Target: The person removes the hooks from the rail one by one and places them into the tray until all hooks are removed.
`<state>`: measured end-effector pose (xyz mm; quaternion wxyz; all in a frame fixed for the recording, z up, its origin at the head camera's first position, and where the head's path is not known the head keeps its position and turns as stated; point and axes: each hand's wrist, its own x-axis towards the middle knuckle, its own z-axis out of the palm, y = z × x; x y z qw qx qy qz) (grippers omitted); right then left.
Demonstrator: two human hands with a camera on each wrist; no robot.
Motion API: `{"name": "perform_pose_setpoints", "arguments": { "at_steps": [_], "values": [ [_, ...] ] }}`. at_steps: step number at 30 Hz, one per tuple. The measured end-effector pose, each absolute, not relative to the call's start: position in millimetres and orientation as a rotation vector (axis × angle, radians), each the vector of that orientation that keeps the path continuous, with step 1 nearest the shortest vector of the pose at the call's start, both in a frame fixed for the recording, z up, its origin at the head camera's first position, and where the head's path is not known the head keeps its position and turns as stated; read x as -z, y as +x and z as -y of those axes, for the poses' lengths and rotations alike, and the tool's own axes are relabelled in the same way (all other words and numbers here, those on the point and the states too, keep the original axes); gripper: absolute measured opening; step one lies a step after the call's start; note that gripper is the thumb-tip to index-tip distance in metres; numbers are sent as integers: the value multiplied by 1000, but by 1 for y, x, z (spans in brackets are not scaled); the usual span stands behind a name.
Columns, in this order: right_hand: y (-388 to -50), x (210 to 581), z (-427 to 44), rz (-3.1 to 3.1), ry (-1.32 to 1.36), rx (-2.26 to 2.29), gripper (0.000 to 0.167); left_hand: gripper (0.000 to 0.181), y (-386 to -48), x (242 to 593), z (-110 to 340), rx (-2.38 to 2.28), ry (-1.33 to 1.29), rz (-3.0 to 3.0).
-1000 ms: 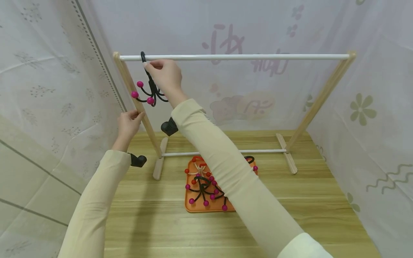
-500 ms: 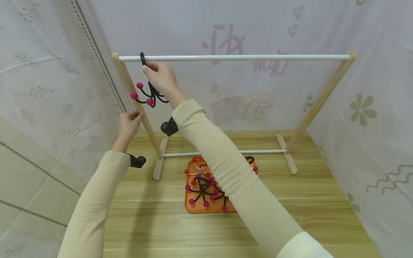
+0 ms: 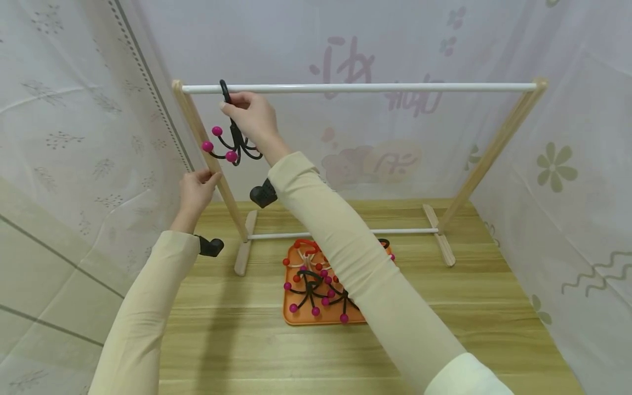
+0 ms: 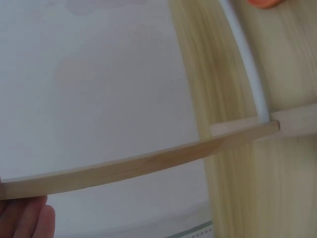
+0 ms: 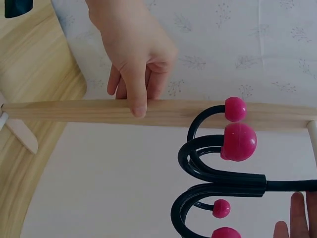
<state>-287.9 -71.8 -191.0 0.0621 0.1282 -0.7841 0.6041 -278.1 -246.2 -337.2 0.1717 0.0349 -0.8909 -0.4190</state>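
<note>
A black multi-arm hanger hook [image 3: 237, 134] with pink ball tips has its curved top over the white rod [image 3: 345, 88], near the rod's left end. My right hand [image 3: 254, 118] pinches its stem just below the rod. In the right wrist view, the hanger hook's arms [image 5: 223, 183] curl out with pink balls, and part of my right hand's fingers [image 5: 298, 218] shows below the stem. My left hand [image 3: 196, 189] grips the left wooden post [image 3: 227, 197] partway up, with the thumb across one face and the other fingers behind it.
An orange tray [image 3: 291, 318] on the wooden table [image 3: 237, 351] holds several more hanger hooks, black with pink balls and pale with red balls. My right sleeve [image 3: 355, 252] covers part of it. The right post [image 3: 486, 153] and a lower white bar [image 3: 400, 231] complete the rack.
My right hand and the hanger hook have shifted slightly right along the rod, and the hook's top now leans a little more. My left hand has stayed on the post.
</note>
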Motion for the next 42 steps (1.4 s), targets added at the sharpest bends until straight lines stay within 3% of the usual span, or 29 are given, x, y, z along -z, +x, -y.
{"name": "perform_pose_setpoints", "arguments": {
  "at_steps": [12, 42],
  "values": [
    [-295, 191, 63, 2338, 222, -1642, 15, 40, -279, 338, 249, 1175, 86, 2527],
    [-297, 187, 12, 2070, 396, -1868, 19, 46, -275, 334, 253, 1248, 107, 2555]
  ]
}}
